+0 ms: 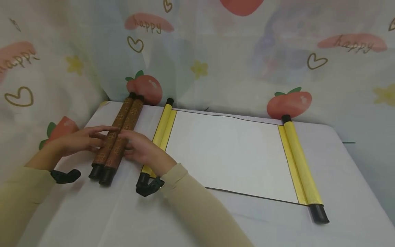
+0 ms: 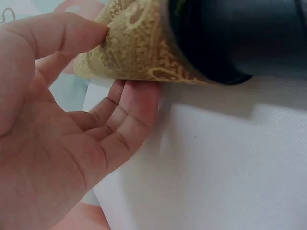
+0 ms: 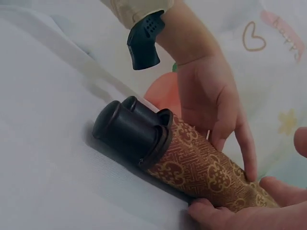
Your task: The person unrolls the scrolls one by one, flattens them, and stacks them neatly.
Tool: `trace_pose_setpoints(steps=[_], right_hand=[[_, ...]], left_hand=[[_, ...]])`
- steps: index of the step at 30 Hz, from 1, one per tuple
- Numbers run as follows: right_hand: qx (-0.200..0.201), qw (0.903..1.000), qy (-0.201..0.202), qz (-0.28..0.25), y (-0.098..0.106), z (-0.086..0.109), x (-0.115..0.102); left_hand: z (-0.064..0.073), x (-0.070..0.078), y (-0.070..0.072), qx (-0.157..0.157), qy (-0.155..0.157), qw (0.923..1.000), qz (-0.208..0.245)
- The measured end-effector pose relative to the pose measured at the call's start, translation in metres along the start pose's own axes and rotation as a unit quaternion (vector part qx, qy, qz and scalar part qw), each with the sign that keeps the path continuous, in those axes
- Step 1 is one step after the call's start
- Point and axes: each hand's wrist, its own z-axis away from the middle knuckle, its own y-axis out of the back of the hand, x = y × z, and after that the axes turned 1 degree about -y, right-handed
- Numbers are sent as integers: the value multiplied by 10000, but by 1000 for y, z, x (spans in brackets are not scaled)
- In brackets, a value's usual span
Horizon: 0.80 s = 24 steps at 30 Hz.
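The left hand's fingers [image 2: 136, 103] bend in at the left side of the brown scroll [image 1: 117, 147], fingertips against its lower edge and thumb on its upper face, so the left hand [image 1: 78, 140] has it gripped. On the scroll's right side the right hand [image 1: 142, 147] also grips it, thumb over the top and fingers curled along the lower edge (how far they reach beneath, I cannot tell).

The brown scroll is two patterned rollers lying side by side, touching, with black end caps [image 1: 107, 177] at their near and far ends. It rests on the white bench [image 1: 271, 223].

Black wrist mounts sit below the hands: the left one [image 1: 66, 176] just left of the brown scroll's near end, the right one [image 1: 150, 187] a little to its right. Behind them come the pale sleeves [image 1: 203, 206], the right one reaching in from the brown scroll's right.

Also to the right of the brown scroll, apart from it, a yellow scroll [image 1: 231, 154] is spread out, its white sheet between two yellow rollers. Printed cloth [image 1: 225, 51] with peaches and hearts hangs beyond the brown scroll's far end.
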Motion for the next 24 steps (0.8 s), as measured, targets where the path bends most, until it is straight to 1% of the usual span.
trace_pose_setpoints(steps=[4,6,9,11,12,14,16,18,19,20,21,22,24], right_hand=[[184,9998,-55,111,-3,-3,2],[182,9992,-5,347,-4,-4,2],[200,9947,157,993,-5,-4,0],[172,9876,302,1534,-5,-3,1],[196,9821,379,1836,-5,-2,2],[291,9662,566,2498,-4,-1,3],[453,9436,820,3175,-4,1,5],[707,9175,1022,3777,-3,3,6],[821,9065,1102,3991,-3,4,7],[892,8992,1192,4115,-3,5,7],[943,8946,1261,4183,-2,6,6],[978,8923,1317,4206,-1,7,5],[945,8947,1430,4125,2,9,4]], left_hand=[[0,-2,-1,-147,111,9997,128],[1,-2,-1,-205,138,9996,125],[2,1,-3,-247,46,9996,102],[4,3,-6,-262,26,9996,114],[4,5,-7,-253,35,9996,120],[6,8,-10,-241,59,9995,179],[7,11,-12,-203,81,9995,249],[8,15,-14,-151,90,9993,334],[9,17,-15,-134,76,9992,371],[10,20,-16,-99,49,9992,392],[11,22,-17,-54,30,9992,387],[12,25,-17,-15,23,9993,366],[14,31,-19,75,-17,9995,294]])
